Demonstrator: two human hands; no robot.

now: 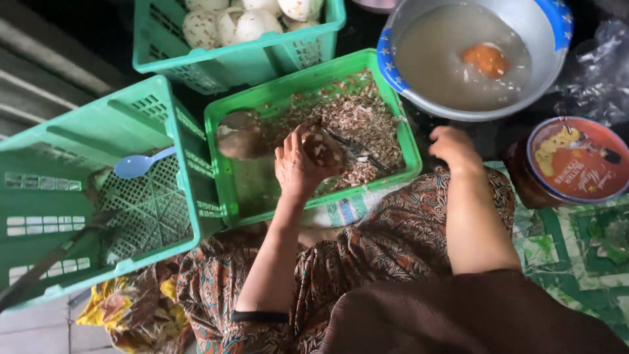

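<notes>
Over the patterned lap, the left hand (298, 164) grips a brown, shell-flecked egg (322, 148) above the shallow green plastic basket of shell scraps (409, 141), hemmed tightly by other crates. Rightward, a round red-lidded tin (576, 160). The right hand (453, 147) rests loosely curled, empty, below the metal basin of cloudy water (550, 59).

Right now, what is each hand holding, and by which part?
The left hand cups a brown, shell-flecked egg around its side, over the green basket. The right hand holds nothing.
</notes>
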